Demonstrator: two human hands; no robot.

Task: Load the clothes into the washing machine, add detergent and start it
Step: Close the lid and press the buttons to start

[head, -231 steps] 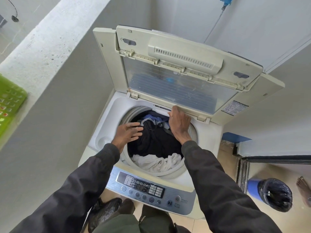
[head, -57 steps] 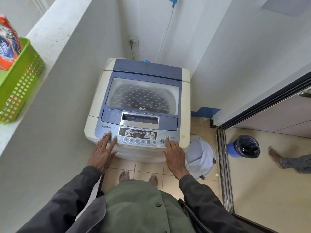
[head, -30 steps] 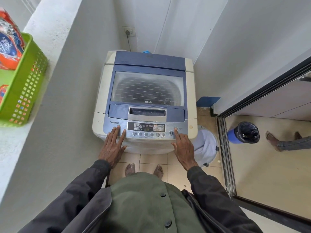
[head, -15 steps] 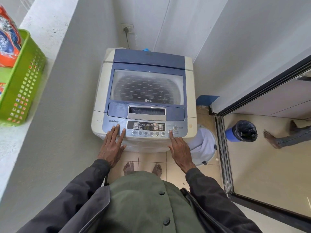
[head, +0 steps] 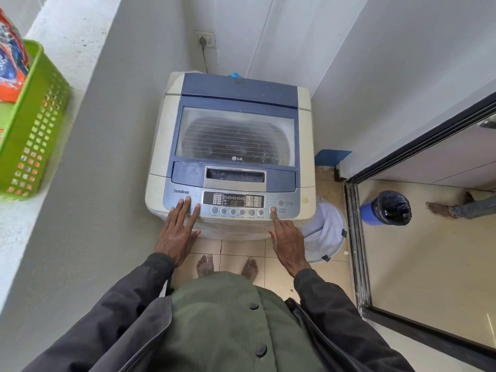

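The top-loading washing machine (head: 230,103) stands in the corner with its blue-framed glass lid (head: 236,135) closed; dark clothes show dimly through the glass. Its control panel (head: 233,201) runs along the front edge. My left hand (head: 178,229) rests flat on the panel's left end with fingers straight. My right hand (head: 285,237) points its index finger onto the round start/pause button (head: 273,209) at the panel's right; the other fingers are folded back. A detergent packet (head: 9,63) sits in the green basket on the ledge at the left.
A green plastic basket (head: 35,124) stands on the grey ledge at the left. A pale laundry hamper (head: 324,232) sits on the floor right of the machine. Beyond the sliding door track (head: 354,237) are a blue bin (head: 386,209) and another person's foot (head: 440,209).
Since 7.7 s ago the lid has been closed over the clothes. In the last second my right index finger shifted from the power button down to the start/pause button; my left hand stayed put.
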